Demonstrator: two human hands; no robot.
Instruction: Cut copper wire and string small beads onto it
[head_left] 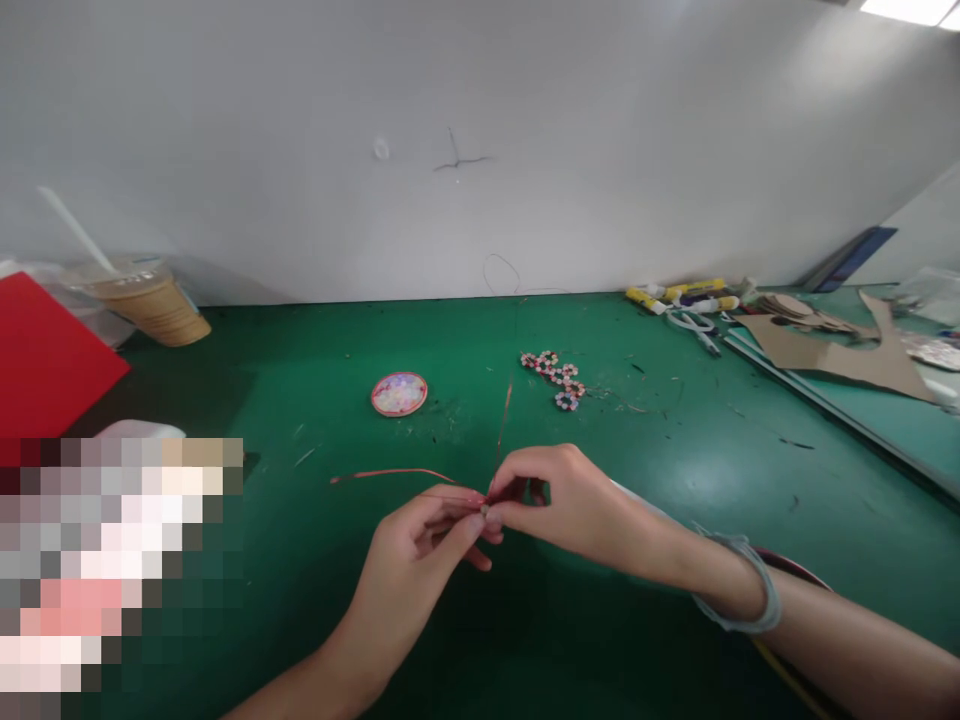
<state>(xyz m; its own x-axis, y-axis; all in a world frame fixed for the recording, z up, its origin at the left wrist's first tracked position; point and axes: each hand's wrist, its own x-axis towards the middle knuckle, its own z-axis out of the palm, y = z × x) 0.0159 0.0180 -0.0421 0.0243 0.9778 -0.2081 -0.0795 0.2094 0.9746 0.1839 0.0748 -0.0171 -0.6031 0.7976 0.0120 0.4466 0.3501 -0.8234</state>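
My left hand (pixel 427 540) pinches a tiny beaded piece (pixel 485 511) between thumb and fingertips. Against it, the closed thumb and forefinger of my right hand (pixel 555 500) meet, touching the left fingertips. From this pinch a thin copper-red wire (pixel 397 471) curves out to the left, and another strand (pixel 506 410) rises up and away. The fingers hide most of the small piece. Beyond my hands lie several ring-shaped bead flowers (pixel 566 372) joined in a cluster. Left of them is a small round dish (pixel 400 394) of pale beads with a red rim.
An iced drink cup (pixel 154 305) with a straw leans at the back left, beside a red sheet (pixel 45 365). Yellow glue tubes (pixel 694 290), a white cable (pixel 694 325) and cut cardboard (pixel 817 350) lie at the right. A grey wall (pixel 300 150) closes off the green table (pixel 285 370).
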